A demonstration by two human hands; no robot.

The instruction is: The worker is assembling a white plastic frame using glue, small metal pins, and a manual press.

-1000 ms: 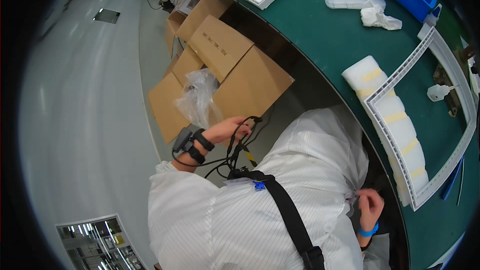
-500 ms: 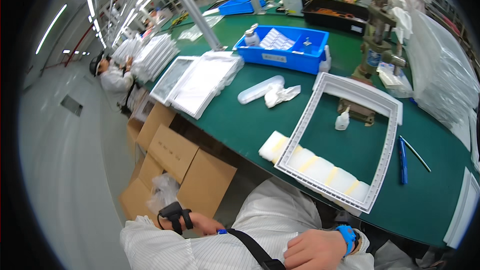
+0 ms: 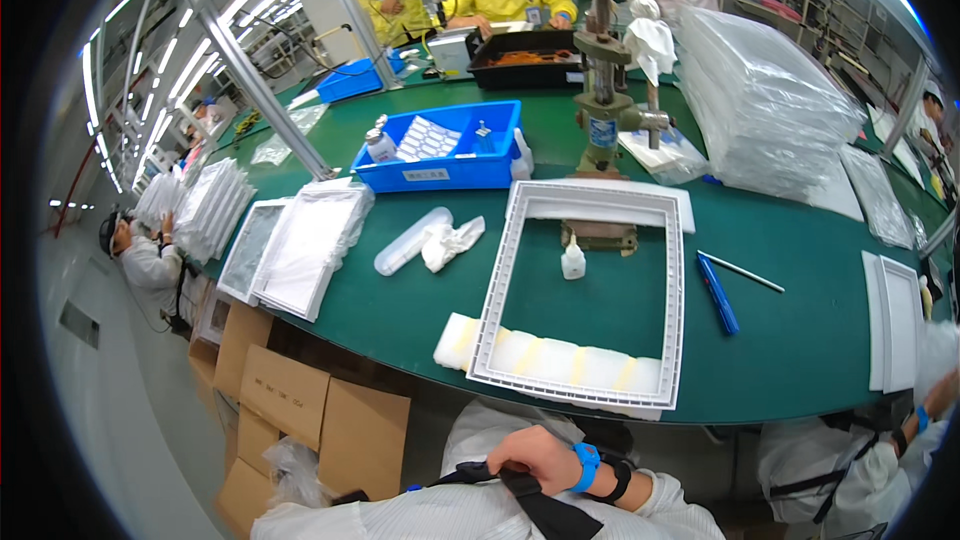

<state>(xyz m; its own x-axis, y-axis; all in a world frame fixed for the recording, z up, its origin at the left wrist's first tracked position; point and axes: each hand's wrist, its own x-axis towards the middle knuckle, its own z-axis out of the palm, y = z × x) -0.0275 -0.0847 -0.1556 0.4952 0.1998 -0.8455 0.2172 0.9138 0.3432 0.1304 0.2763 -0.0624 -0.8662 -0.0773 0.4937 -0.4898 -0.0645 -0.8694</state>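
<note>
My right hand (image 3: 545,460), with a blue wristband and a black band behind it, lies against my chest, fingers curled on a black shoulder strap (image 3: 535,505) over my white coverall. My left hand is out of sight. Ahead on the green table (image 3: 390,310) lies a white rectangular frame (image 3: 497,300). Its near edge rests on a white foam block with yellow stripes (image 3: 455,340). A small white bottle (image 3: 572,262) stands inside the frame.
A blue pen (image 3: 718,295), a blue bin (image 3: 440,175), a metal press stand (image 3: 603,90), stacked white trays (image 3: 310,245) and bagged stacks (image 3: 760,110) sit on the table. Cardboard boxes (image 3: 300,410) stand at its left. Another person's arm (image 3: 920,415) is at lower right; workers in yellow stand opposite.
My view has swung up from the boxes on the floor to the table. My right hand has moved to the strap on my chest; the left hand has dropped out of view.
</note>
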